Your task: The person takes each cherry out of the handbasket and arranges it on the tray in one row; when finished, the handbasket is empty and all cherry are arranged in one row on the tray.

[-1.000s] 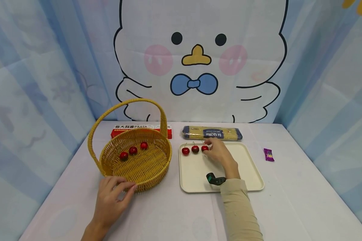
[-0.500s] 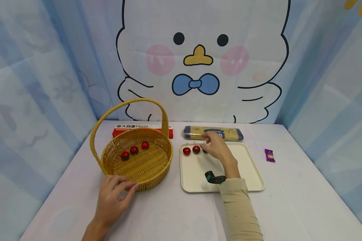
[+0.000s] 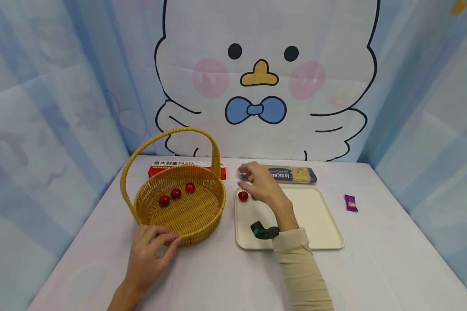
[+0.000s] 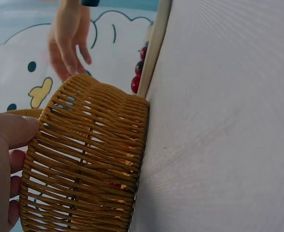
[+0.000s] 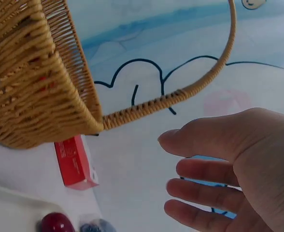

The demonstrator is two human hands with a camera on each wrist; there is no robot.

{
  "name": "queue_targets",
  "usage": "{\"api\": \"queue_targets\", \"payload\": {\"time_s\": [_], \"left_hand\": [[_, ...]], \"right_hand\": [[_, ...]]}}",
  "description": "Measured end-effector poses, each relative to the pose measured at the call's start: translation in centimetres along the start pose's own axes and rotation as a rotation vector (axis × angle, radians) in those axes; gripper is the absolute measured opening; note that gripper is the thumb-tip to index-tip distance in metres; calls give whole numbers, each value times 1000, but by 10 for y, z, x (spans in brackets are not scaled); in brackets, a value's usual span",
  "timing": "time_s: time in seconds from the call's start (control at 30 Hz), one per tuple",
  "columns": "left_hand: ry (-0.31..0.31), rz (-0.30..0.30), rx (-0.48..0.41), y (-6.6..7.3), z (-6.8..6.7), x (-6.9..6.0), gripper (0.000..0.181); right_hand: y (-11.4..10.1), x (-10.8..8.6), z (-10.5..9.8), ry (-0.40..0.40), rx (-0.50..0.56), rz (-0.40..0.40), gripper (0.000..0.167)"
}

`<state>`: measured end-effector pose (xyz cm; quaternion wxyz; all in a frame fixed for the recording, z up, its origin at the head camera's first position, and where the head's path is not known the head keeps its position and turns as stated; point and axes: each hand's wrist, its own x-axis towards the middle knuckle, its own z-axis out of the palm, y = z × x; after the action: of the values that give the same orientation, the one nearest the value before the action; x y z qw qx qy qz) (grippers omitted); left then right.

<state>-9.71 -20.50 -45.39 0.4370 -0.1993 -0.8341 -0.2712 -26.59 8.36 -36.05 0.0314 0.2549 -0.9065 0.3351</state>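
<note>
A yellow woven basket (image 3: 202,233) with a tall handle stands left of the middle, and three red cherries (image 3: 175,193) lie in it. My left hand (image 3: 149,259) holds its near rim, thumb and fingers about the edge in the left wrist view. My right hand (image 3: 262,185) is raised over the back left of a cream tray (image 3: 295,216), thumb and fingers apart with nothing between them. On that tray sits a cherry (image 3: 243,196); another beside it is mostly covered by the hand. In the left wrist view the tray's cherries (image 4: 135,84) show in a row.
Behind the basket lies a red and white pasta box (image 3: 222,173). A clear pack of spaghetti (image 3: 295,174) lies behind the tray, partly behind my right hand. A small purple packet (image 3: 350,203) is at the right. Printed curtains (image 3: 334,65) enclose the table.
My right hand has let go of the rightmost tray cherry, risen and moved left over the tray. The left hand stays at the basket rim. The head view has shifted slightly.
</note>
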Motion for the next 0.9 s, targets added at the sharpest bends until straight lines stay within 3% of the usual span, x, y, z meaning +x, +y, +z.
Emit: {"api": "queue_targets", "payload": {"time_s": [0.17,0.3,0.47,0.9], "left_hand": [[3,-4,-1,0,0,-1,45],[-4,-11,1,0,0,-1,46],[27,12,-3,-2,2,-1,44],[27,26,5,-3,1,0,42]], "right_hand": [[-24,8,11,-43,8,-48,39],[-39,18,23,-103,12,-131,40],[-50,36,40,-174,13,-199,40],[-50,72,83,-332,-33,-176,40]]}}
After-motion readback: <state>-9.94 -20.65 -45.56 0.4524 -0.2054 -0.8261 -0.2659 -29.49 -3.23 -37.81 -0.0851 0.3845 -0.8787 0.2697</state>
